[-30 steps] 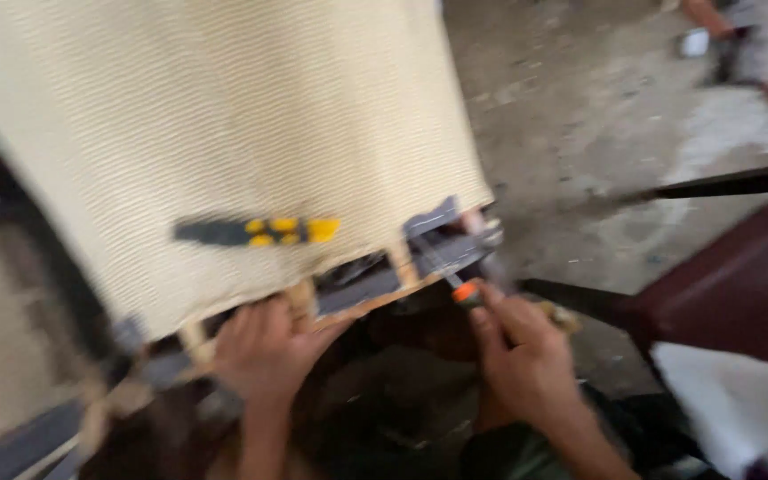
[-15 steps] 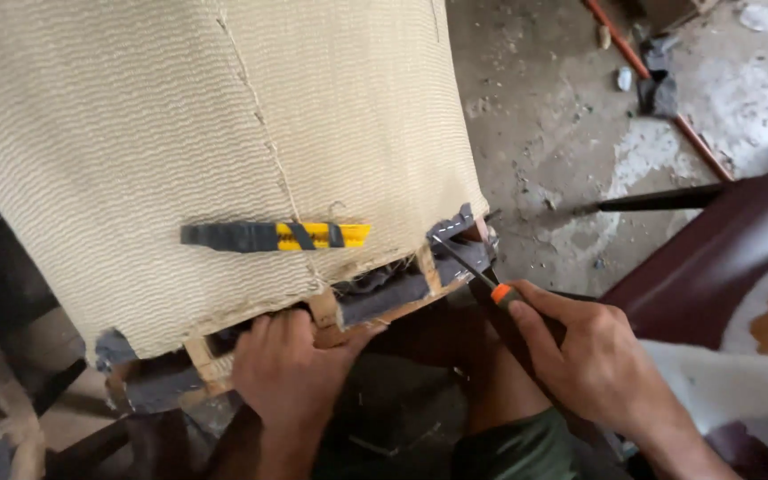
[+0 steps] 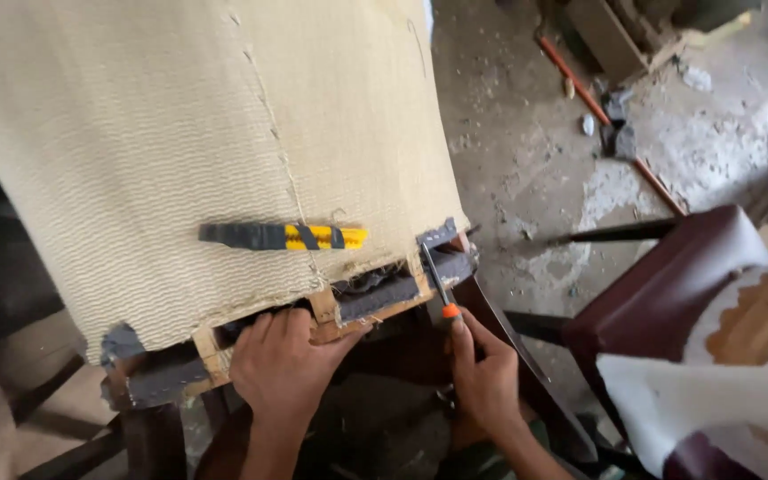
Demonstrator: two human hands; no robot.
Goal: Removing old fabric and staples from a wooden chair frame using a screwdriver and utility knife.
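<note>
Left hand [image 3: 284,366]: gripped the wooden frame edge [image 3: 331,313] under beige woven upholstery [image 3: 180,142].
Right hand [image 3: 484,378]: closed around an orange-collared metal screwdriver [image 3: 435,277].

Right hand [image 3: 484,378] has dropped lower below the wooden frame edge [image 3: 375,307]; its screwdriver [image 3: 436,276] now stands steeper against the frame corner. Left hand [image 3: 282,360] has shifted closer to that corner.

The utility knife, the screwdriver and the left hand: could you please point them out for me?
utility knife [image 3: 282,236], head view, on the yellow-and-black striped middle of its body.
screwdriver [image 3: 433,271], head view, on its metal shaft.
left hand [image 3: 282,369], head view, on the back of the hand.
</note>
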